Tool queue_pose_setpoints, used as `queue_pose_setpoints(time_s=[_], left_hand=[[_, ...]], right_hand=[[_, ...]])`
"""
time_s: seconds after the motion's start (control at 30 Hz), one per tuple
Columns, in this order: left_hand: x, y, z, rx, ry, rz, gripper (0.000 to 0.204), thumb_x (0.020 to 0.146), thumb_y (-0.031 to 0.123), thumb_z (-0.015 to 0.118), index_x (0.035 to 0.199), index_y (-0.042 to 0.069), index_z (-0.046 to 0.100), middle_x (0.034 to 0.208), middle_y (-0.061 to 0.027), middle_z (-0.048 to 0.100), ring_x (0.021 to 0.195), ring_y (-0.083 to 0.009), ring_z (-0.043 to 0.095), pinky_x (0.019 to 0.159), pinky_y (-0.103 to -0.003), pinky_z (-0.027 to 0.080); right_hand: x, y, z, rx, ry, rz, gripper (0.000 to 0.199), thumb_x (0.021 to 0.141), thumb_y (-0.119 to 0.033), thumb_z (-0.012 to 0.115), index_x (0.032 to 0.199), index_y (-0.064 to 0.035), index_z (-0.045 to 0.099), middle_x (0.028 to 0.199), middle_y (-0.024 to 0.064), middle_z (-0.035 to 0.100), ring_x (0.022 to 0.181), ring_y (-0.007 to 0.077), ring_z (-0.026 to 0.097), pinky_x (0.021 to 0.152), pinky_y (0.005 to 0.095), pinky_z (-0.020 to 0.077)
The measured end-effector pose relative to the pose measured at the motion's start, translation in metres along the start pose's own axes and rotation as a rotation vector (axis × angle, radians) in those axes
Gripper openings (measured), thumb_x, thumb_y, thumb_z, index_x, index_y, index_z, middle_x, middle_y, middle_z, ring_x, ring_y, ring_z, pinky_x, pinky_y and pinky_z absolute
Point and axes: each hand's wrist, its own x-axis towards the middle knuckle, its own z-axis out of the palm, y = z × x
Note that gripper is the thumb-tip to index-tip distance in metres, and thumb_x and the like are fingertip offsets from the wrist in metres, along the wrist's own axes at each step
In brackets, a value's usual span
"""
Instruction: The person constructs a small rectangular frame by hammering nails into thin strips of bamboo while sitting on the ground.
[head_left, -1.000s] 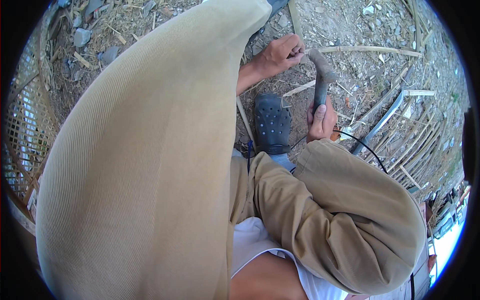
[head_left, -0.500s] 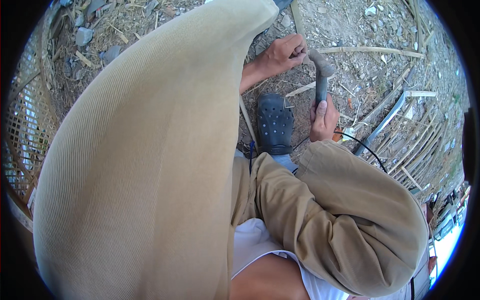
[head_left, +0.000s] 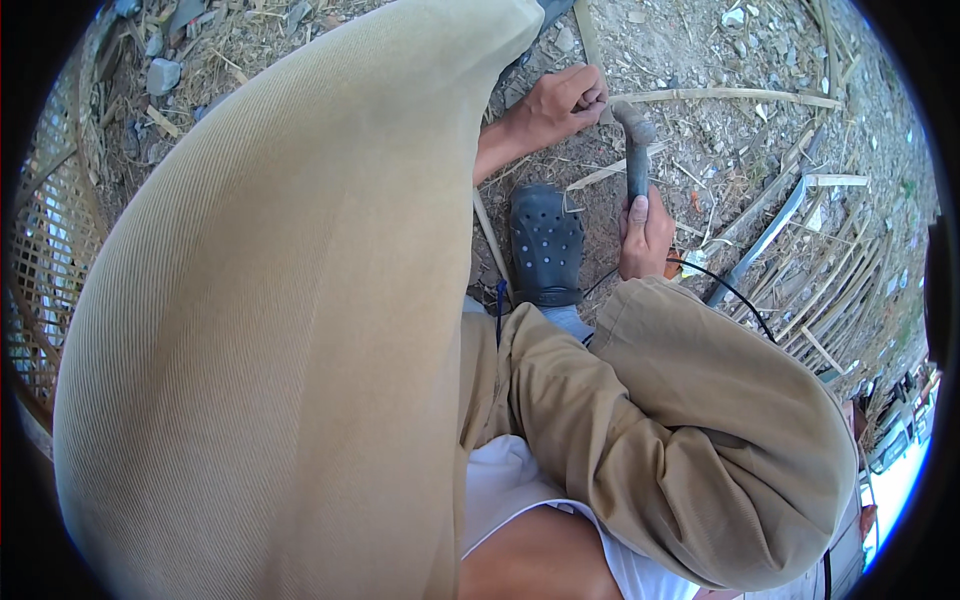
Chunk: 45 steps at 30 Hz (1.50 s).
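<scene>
My right hand (head_left: 648,236) is wrapped round the handle of a hammer (head_left: 637,170), whose worn, rounded head points away from me. Just left of the hammer head, my left hand (head_left: 567,103) is closed with its fingers pinched low over the ground. Anything inside that pinch is hidden. A pale split-bamboo strip (head_left: 720,94) runs from beside the left hand out to the right. Another flat strip (head_left: 586,35) reaches down from the top toward the same hand.
My dark clog (head_left: 546,245) stands between the hands. At right lie a long-bladed knife (head_left: 765,240) and a bundle of thin bamboo slats (head_left: 825,290). A woven bamboo lattice (head_left: 50,240) is at far left. Stones and straw litter the dirt; my trouser leg (head_left: 270,300) covers much of the left.
The whole view has shifted slightly left. The hammer head leans a little further left, toward my left hand; both grips look the same.
</scene>
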Motion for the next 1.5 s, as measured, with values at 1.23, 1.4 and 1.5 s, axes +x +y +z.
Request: queue_pose_setpoints(time_s=[1.23, 1.4, 1.5], left_hand=[[0.005, 0.001, -0.004, 0.001, -0.059, -0.036, 0.024, 0.087, 0.0, 0.08, 0.1, 0.004, 0.06, 0.078, -0.0039, 0.049, 0.068, -0.0176, 0.056, 0.065, -0.035, 0.051], [0.005, 0.004, -0.008, -0.007, -0.058, -0.032, 0.023, 0.088, 0.001, 0.08, 0.1, 0.004, 0.06, 0.079, -0.0044, 0.049, 0.07, -0.0178, 0.056, 0.066, -0.035, 0.051], [0.004, 0.001, -0.006, -0.044, -0.057, -0.048, 0.024, 0.088, 0.001, 0.08, 0.1, 0.003, 0.06, 0.079, -0.0049, 0.049, 0.07, -0.0182, 0.055, 0.065, -0.035, 0.05]], right_hand=[[0.018, -0.016, -0.012, -0.004, -0.052, -0.048, 0.054, 0.117, -0.044, 0.038, 0.092, -0.0013, 0.059, 0.059, 0.0052, 0.051, 0.051, 0.0172, 0.051, 0.05, 0.037, 0.035], [0.021, -0.011, -0.016, -0.014, -0.066, -0.036, 0.052, 0.118, -0.042, 0.039, 0.093, -0.0014, 0.058, 0.06, 0.005, 0.051, 0.053, 0.017, 0.05, 0.051, 0.0369, 0.0347], [0.015, -0.02, -0.017, -0.047, -0.07, -0.038, 0.05, 0.117, -0.04, 0.04, 0.094, -0.0002, 0.058, 0.061, 0.0092, 0.051, 0.052, 0.0237, 0.051, 0.053, 0.0409, 0.036]])
